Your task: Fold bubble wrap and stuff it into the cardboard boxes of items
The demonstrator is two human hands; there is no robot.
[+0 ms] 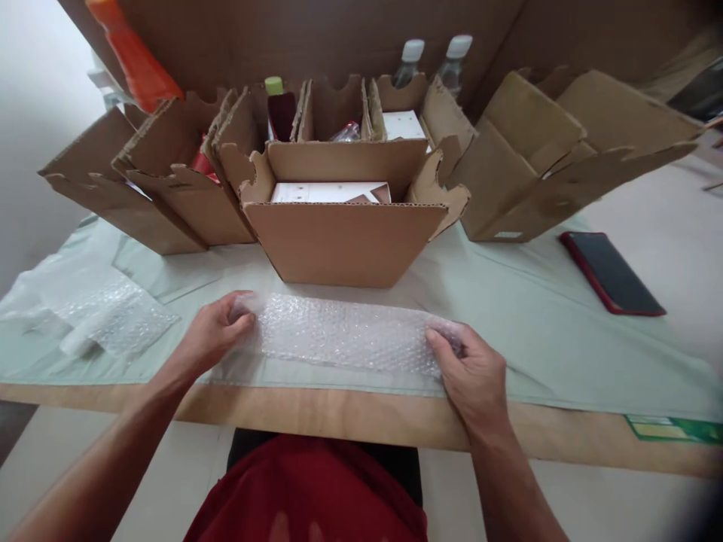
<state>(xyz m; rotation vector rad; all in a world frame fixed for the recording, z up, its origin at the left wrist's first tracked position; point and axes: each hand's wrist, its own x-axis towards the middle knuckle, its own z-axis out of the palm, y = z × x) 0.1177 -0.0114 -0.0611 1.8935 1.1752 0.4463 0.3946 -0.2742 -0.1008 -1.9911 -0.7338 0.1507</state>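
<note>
A long strip of clear bubble wrap [344, 331] stretches between my two hands above the table's front part. Its left end is pinched between the thumb and fingers of my left hand [223, 329]. My right hand [471, 369] grips the other end, with the thumb on top. Just beyond the strip stands an open cardboard box [347, 245], in which a white box [330, 193] shows. More bubble wrap [107, 309] lies loosely crumpled on the cloth, to the left of my left hand.
Several open cardboard bins line the back, including a wide pair [525, 165] on the right. An orange bottle [132, 60] and two white-capped bottles [455, 64] stand behind. A phone [613, 271] lies at right on the pale green cloth [542, 331]; a green card [672, 429] lies near the edge.
</note>
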